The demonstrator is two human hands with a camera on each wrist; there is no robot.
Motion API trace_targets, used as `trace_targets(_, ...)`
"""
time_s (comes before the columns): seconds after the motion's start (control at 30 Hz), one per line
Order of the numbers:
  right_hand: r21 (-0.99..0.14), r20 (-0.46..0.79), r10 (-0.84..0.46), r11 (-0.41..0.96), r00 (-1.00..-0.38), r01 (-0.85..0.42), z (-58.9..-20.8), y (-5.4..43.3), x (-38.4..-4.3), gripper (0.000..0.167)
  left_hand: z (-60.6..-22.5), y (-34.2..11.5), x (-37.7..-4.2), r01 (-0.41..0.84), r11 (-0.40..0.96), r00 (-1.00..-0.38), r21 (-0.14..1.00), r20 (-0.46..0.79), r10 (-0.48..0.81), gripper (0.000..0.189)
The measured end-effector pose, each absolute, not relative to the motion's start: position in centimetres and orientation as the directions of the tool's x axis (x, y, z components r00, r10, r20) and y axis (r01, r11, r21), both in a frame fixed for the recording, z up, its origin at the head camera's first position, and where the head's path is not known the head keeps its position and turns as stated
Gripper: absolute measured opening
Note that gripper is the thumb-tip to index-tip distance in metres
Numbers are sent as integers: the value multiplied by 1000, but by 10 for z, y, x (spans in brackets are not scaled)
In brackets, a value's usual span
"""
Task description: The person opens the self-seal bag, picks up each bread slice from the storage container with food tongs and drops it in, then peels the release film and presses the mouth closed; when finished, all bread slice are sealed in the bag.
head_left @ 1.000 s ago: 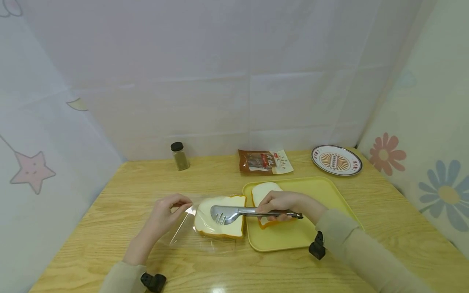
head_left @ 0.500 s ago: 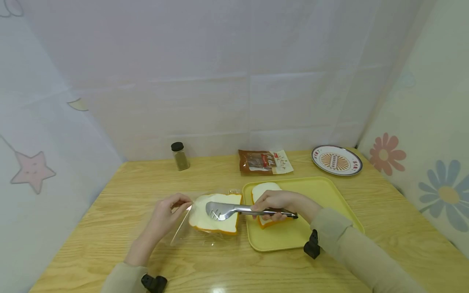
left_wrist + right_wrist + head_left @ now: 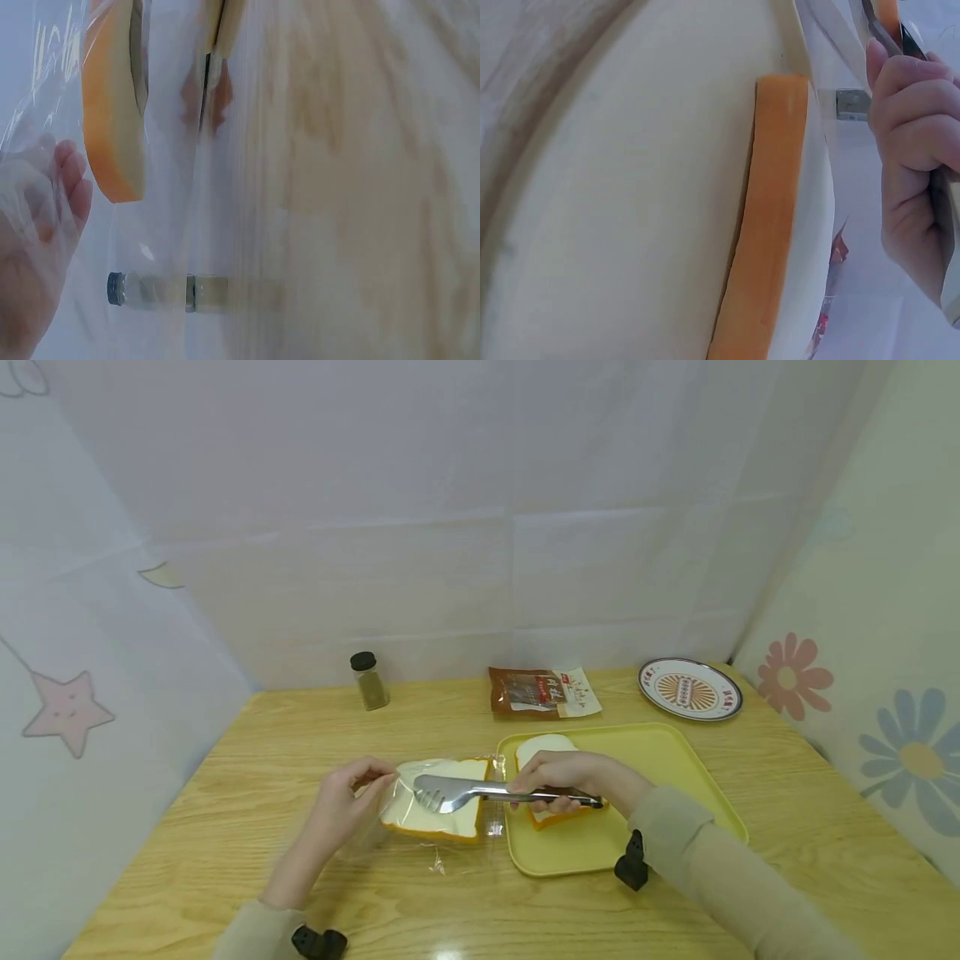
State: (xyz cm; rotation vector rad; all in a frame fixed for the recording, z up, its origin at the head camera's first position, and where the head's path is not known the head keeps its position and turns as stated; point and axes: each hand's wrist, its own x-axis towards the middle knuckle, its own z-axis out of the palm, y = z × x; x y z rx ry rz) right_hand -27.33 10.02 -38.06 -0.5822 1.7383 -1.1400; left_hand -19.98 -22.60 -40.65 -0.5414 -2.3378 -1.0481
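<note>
My right hand [image 3: 558,777] grips metal tongs [image 3: 465,790] by the handle, over the near part of a yellow tray. The tongs reach left and hold a slice of bread [image 3: 450,820], its white face up and its crust orange-brown. Clear plastic bag film [image 3: 438,860] surrounds that slice. At its left edge my left hand [image 3: 348,802] pinches the film between thumb and fingertips; in the left wrist view the film [image 3: 56,67] drapes over the hand. A second bread slice [image 3: 543,745] lies on the tray, partly hidden by my right hand.
The yellow tray [image 3: 660,752] lies on the wooden table [image 3: 420,918], right of the bag. Behind stand a black-capped spice jar [image 3: 371,685], a brown-and-white food packet [image 3: 543,692] and a white patterned plate [image 3: 690,690]. A cloth wall backs the table.
The right hand and tongs have moved left, carrying the slice with them deeper into the plastic bag. My left hand stays nearly in place, still pinching the film.
</note>
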Motion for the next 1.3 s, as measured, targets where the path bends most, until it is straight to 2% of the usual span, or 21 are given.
trace_targets(0.23,-879,-442,-764,473,-470,56,-380,86,-272,39,-384,-211,-185,558,575,-775,599,623,103,9)
trace_targets(0.43,-873,-451,-750,484,-483,64,-377,74,-272,38,-379,-208,-180,530,595,-774,604,631,49,6)
trace_targets(0.7,-864,-489,-727,479,-481,155,-376,70,-272,37,-379,-210,-180,518,616,-765,594,644,22,5)
trace_targets(0.97,-868,-478,-729,478,-490,136,-376,65,-274,41,-408,-223,-201,502,614,-760,610,649,-23,6)
trace_targets(1.3,-866,-476,-728,486,-494,119,-376,65,-277,38,-407,-219,-200,467,623,-773,627,632,-57,6)
